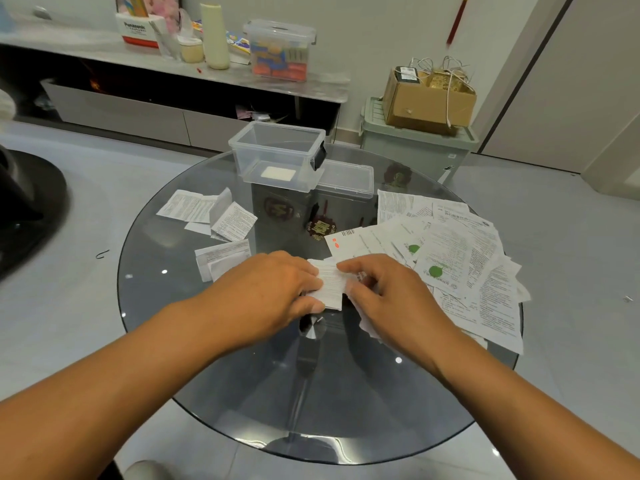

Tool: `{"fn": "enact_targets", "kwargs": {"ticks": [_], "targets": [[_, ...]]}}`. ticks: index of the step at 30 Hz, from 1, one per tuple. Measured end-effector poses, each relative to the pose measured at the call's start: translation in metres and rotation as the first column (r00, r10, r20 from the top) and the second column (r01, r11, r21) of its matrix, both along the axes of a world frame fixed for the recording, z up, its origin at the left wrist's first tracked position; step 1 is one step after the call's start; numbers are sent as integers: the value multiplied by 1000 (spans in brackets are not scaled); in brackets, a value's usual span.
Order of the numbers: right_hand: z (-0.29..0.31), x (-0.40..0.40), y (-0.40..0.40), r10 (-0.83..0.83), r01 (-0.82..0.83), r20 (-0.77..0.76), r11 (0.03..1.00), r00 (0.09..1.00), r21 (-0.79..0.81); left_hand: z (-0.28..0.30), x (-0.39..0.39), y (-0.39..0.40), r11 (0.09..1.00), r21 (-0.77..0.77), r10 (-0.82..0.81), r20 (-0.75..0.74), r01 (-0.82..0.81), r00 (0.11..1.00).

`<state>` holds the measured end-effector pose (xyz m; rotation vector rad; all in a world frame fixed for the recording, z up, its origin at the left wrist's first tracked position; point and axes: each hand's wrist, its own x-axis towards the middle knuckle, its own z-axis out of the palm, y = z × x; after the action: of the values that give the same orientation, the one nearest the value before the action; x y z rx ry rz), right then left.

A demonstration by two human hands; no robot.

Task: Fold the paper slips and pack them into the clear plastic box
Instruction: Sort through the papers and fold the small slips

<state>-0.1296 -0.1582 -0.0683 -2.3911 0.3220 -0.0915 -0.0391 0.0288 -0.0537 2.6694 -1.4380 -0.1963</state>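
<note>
Both hands meet over the middle of the round glass table (242, 393). My left hand (266, 292) and my right hand (388, 296) each pinch one side of a small white paper slip (331, 284), partly folded between them. A loose pile of printed slips (460, 261) spreads to the right. Several folded slips (221, 216) lie to the left. The clear plastic box (277, 154) stands open at the far side of the table with one white folded slip (278, 173) on its bottom.
The box's clear lid (346, 178) lies just right of the box. Beyond the table are a low shelf (173, 67) with bottles and a lidded storage box, and a green bin (415, 143) with a cardboard carton on top. A dark chair base (24, 202) is at the left.
</note>
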Motion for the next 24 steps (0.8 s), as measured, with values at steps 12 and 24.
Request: {"fn": "enact_targets", "kwargs": {"ticks": [12,24], "targets": [[2,17,11,-40,44,-23,968,999,247,-16,-5,0,852,-385,205,-376,-354,904],[22,19,10,-72,64,3,905,997,421,25,5,11,481,-603,169,-649,-637,742]]}}
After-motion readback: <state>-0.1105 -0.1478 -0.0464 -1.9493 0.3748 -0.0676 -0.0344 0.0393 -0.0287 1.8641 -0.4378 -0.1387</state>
